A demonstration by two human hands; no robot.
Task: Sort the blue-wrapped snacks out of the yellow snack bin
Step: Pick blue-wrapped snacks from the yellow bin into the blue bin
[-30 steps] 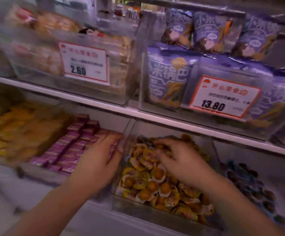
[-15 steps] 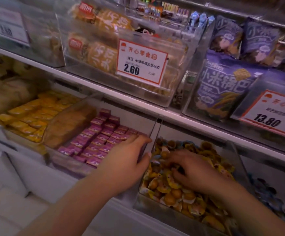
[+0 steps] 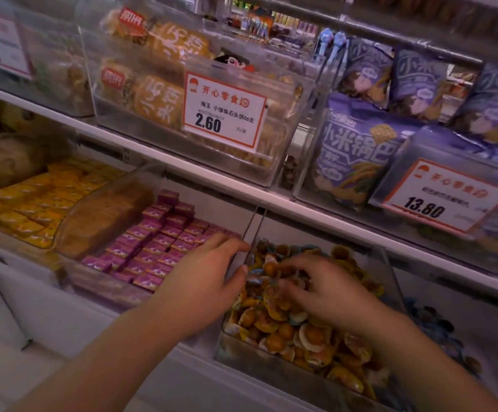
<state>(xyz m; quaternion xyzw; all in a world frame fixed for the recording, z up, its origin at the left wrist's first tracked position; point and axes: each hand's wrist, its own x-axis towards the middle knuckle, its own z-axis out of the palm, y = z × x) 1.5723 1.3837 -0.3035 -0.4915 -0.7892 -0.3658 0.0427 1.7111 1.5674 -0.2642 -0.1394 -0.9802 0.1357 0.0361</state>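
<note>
My left hand [image 3: 209, 281] grips the left wall of the clear yellow snack bin [image 3: 271, 370] on the lower shelf, fingers curled over its rim, thumb on the inner side. My right hand [image 3: 328, 289] is down in the pile of yellow-wrapped snacks [image 3: 283, 331], fingers bent into them; can't tell if it's pinching anything. A few blue-wrapped snacks [image 3: 256, 276] show in the pile near my left thumb; purple boxes [image 3: 158, 248] fill the bin just left.
</note>
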